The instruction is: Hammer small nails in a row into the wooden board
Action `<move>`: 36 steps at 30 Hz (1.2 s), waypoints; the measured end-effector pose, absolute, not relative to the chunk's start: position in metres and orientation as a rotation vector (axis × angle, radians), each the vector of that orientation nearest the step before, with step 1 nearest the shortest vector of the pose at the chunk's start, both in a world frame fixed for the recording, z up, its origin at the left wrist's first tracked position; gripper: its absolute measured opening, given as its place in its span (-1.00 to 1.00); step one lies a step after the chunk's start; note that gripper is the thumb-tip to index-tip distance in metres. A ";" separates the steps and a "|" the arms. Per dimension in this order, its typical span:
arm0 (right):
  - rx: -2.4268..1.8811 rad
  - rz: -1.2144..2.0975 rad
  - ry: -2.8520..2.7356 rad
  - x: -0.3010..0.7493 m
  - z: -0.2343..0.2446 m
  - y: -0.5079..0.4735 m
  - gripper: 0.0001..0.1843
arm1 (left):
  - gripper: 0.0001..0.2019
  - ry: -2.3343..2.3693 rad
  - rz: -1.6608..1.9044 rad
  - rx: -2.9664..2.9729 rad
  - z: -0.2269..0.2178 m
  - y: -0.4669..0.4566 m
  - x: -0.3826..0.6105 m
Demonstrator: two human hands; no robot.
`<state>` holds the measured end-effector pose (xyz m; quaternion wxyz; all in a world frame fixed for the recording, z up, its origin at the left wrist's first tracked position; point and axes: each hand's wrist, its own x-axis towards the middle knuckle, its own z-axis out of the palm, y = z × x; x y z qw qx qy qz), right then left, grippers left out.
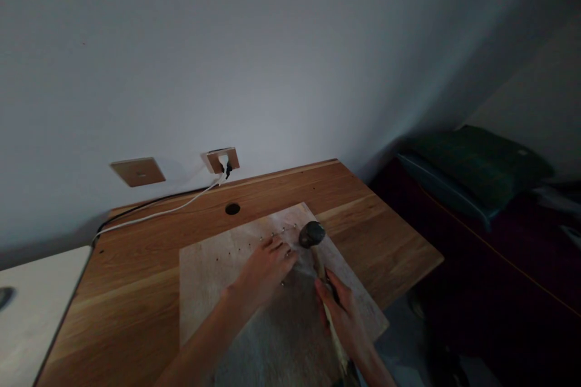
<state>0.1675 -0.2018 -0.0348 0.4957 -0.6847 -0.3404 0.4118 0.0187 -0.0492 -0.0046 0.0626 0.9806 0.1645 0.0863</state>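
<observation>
A pale plywood board (213, 272) lies on a wooden desk (136, 290). A curved row of small nails (254, 242) stands in the board. My left hand (267, 266) rests on the board with its fingertips pinched at a nail near the row's right end. My right hand (340, 308) grips the handle of a hammer (312, 234), whose dark head hangs just right of my left fingertips, above the board.
A round cable hole (232, 208) is in the desk behind the board. White and black cables (172, 208) run to a wall socket (222, 160). A white surface (31, 308) adjoins at left. A dark bed with a green pillow (472, 169) is at right.
</observation>
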 end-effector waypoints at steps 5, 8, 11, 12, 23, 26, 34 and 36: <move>-1.659 1.002 -0.810 0.169 -0.040 -0.200 -0.51 | -0.74 0.611 0.159 2.996 -0.006 -0.061 0.027; -1.665 1.005 -0.830 0.169 -0.042 -0.201 -0.53 | -0.74 0.646 0.250 2.925 -0.008 -0.051 0.014; -1.674 0.985 -0.867 0.168 -0.042 -0.203 -0.55 | -0.74 0.828 0.475 2.678 -0.012 -0.032 -0.010; -1.679 0.969 -0.885 0.168 -0.042 -0.204 -0.57 | -0.76 0.906 0.549 2.566 -0.014 -0.024 -0.019; -1.765 0.962 -0.958 0.163 -0.039 -0.205 -0.52 | -0.94 1.161 0.863 2.068 -0.045 -0.005 -0.052; -1.746 0.949 -0.943 0.163 -0.039 -0.205 -0.57 | -0.93 1.101 0.852 2.116 -0.045 -0.006 -0.054; -1.754 0.977 -0.910 0.163 -0.041 -0.204 -0.45 | -0.91 1.074 0.834 2.336 -0.048 -0.011 -0.051; -1.773 0.985 -0.893 0.164 -0.041 -0.204 -0.39 | -0.90 1.093 0.826 2.358 -0.048 -0.012 -0.051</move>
